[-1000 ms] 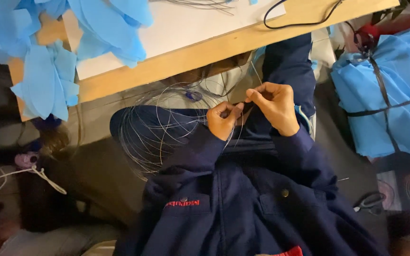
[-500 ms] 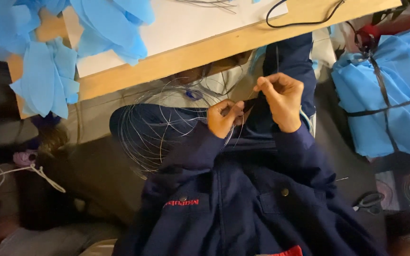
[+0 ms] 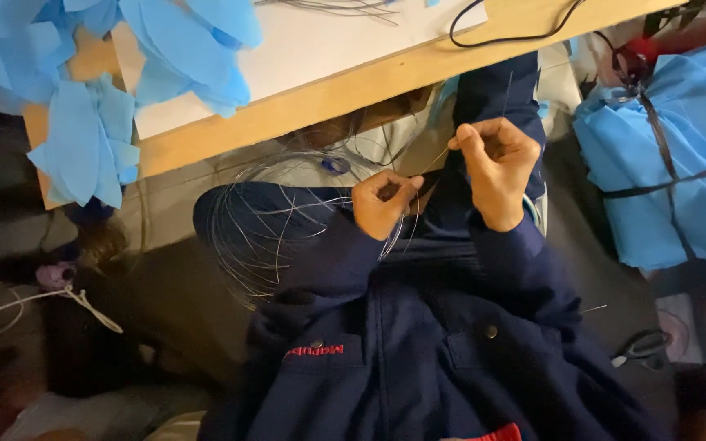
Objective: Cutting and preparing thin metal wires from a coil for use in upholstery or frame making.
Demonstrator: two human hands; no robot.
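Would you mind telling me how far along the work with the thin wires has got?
Looks done: cut blue fabric pieces lie piled on the wooden table. In hand: the left hand and right hand pinch one strand from the loose wire coil on the lap. Left: most of that coil, plus the tied blue bundle.

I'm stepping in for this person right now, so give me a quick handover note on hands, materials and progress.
Left hand: closed, pinching thin grey wire strands that loop over the lap.
Right hand: raised, fingertips pinching one strand's end.
Materials: cut blue fabric pieces piled on the wooden table edge; tied blue fabric bundle to the right; scissors lower right.
Done: cannot tell.
Left: most strands lie loose.
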